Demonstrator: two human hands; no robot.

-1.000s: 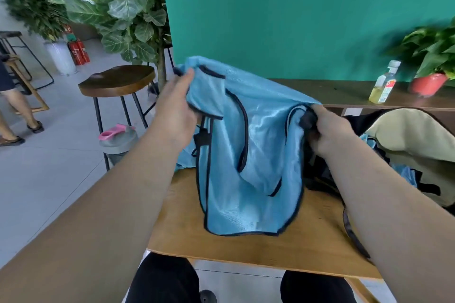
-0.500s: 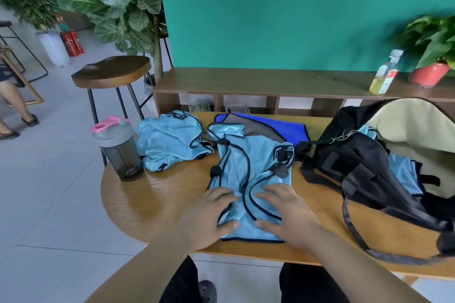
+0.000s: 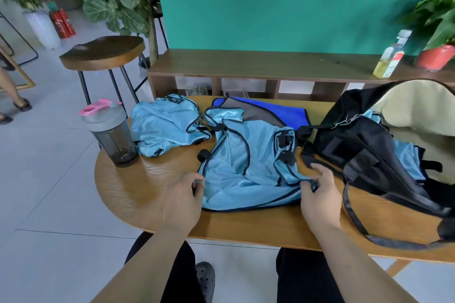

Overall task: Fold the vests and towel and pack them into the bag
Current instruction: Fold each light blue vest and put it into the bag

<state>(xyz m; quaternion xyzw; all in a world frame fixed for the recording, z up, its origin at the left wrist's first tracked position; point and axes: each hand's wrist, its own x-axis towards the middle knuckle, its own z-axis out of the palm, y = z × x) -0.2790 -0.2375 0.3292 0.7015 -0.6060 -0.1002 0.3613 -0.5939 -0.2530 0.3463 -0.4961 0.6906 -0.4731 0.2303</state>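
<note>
Closest to the camera you've got dark trousers and one grey clog-type shoe point(image 3: 205, 278) on the floor tiles, under the edge of a round wooden table point(image 3: 138, 187).

Both hands are on the light blue vest point(image 3: 236, 170), which lies spread out on the table right in front of the person. The left hand point(image 3: 183, 200) has its fingers curled and is pinching the vest's left edge. The right hand point(image 3: 320, 194) pinches the lower right corner between thumb and fingers, with the top finger reaching out toward the bag's strap. The vest has black trim and black strap pieces on it.

To the right sits the black bag point(image 3: 364, 150), open, beige lining showing, with another pale blue vest point(image 3: 406, 157) already inside. Its long strap trails along the table.

To the left, a smoky grey shaker bottle point(image 3: 110, 135) with a pink flip lid stands upright; I can't see any logo on it. Just beside it is a second vest point(image 3: 162, 128), crumpled. Behind the front vest is the royal blue towel point(image 3: 283, 112), partly under the vest's top edge.

Further back: a wooden stool point(image 3: 103, 51), a low wooden shelf point(image 3: 258, 64), and on it a bottle point(image 3: 391, 56) of yellow liquid with a red and white label, too blurry to read. Next to that is a red pot point(image 3: 435, 56) with a plant. The fire extinguisher point(image 3: 62, 23) far left has white markings, also unreadable.
</note>
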